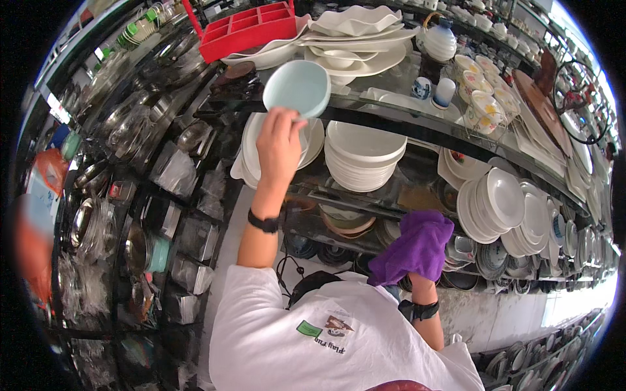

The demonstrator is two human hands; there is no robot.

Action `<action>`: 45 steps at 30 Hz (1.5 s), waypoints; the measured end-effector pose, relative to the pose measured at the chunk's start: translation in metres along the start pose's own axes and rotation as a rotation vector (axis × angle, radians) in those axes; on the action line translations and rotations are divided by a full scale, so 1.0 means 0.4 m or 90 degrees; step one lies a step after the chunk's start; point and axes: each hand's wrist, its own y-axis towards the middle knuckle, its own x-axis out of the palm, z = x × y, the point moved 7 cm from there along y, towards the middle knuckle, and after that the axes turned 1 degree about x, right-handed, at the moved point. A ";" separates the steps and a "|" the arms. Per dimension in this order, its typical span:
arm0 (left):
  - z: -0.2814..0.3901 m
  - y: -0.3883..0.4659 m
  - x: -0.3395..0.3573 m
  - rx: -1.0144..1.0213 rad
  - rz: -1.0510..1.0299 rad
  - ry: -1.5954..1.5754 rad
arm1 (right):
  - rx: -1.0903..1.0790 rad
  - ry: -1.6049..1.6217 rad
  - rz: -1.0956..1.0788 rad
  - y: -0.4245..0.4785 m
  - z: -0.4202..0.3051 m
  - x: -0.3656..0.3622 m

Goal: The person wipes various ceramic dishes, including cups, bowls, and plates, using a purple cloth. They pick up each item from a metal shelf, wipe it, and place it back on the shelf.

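Note:
Between thumb and fingers, my left hand grips the near rim of a pale blue bowl. The bowl is tilted so that its inside faces me, at the front edge of the glass shelf. A purple cloth drapes over my right hand and hides its fingers. Just below the bowl, large white plates stand on the lower shelf. A stack of white bowls sits to their right. White wavy-edged dishes are piled behind the blue bowl.
A red compartment box rests on dishes at the upper left. The glass shelf also carries a small vase, a white-and-blue cup and flowered cups in a wire rack. White plates lean on the right; metalware in plastic fills the left shelves.

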 end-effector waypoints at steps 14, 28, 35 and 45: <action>0.369 -0.362 0.022 0.408 -0.296 -0.101 | -0.068 0.047 -0.070 0.071 -0.131 0.050; 0.275 -0.498 0.148 -0.337 -0.316 -0.775 | -0.062 0.044 -0.104 -0.066 -0.072 0.132; 0.291 -0.510 0.135 -0.236 -0.264 -0.605 | -0.117 -0.053 -0.197 -0.021 -0.059 0.133; 0.379 -0.426 0.092 -0.104 -0.302 -0.393 | 0.024 0.208 -0.239 0.044 -0.044 0.107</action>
